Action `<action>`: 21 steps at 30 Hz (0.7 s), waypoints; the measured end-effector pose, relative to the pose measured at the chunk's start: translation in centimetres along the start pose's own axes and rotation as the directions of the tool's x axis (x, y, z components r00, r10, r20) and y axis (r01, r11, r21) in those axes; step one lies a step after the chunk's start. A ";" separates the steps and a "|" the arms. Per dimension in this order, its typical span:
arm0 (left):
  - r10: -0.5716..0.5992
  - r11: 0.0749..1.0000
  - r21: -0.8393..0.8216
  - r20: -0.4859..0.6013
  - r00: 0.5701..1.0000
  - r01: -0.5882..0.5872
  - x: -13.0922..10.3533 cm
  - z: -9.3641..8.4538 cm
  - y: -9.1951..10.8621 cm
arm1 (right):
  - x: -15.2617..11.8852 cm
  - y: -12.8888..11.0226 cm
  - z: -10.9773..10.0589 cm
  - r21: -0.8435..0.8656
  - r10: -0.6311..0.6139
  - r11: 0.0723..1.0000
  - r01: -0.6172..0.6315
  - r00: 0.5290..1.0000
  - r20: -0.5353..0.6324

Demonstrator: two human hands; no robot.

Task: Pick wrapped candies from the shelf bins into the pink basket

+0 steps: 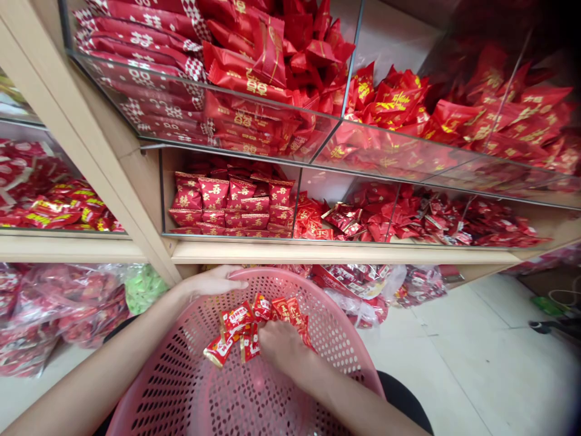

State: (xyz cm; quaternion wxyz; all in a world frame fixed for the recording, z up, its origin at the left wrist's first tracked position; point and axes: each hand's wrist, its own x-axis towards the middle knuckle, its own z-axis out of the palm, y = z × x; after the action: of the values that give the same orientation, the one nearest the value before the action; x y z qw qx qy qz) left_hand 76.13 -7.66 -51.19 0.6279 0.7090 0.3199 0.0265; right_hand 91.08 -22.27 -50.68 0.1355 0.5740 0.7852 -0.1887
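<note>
A pink perforated plastic basket (358, 357) is tilted below the shelves. My left hand (218, 282) is closed over its far left rim, with the fingers stretching along the edge. Inside the basket, my right hand (284, 345) is closed in a fist among small red candy packets (236, 320) with white and gold print. Several packets stick out around the fist. Its fingertips are hidden, so how many packets it holds I cannot tell. Other packets lie against the basket's far wall, left of the hand.
Wooden shelves (345, 253) with clear-fronted bins stand ahead, holding red wrapped packets (231, 200). Bagged red packets (363, 281) sit under the lowest shelf, and more plastic bags (77, 297) lie at left beside a green bag (144, 289). Pale floor tiles (472, 345) show at right.
</note>
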 end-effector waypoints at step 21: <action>0.002 1.000 0.006 -0.013 1.000 -0.002 0.1 -0.1 -0.2 | 0.6 -0.7 1.4 -0.051 -0.121 0.992 0.119 0.992 -0.042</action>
State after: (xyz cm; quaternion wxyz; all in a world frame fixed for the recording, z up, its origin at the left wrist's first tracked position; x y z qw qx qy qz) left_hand 76.08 -7.59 -51.39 0.6237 0.7110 0.3233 0.0306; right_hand 90.21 -22.56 -52.08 0.1201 0.5265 0.8254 -0.1643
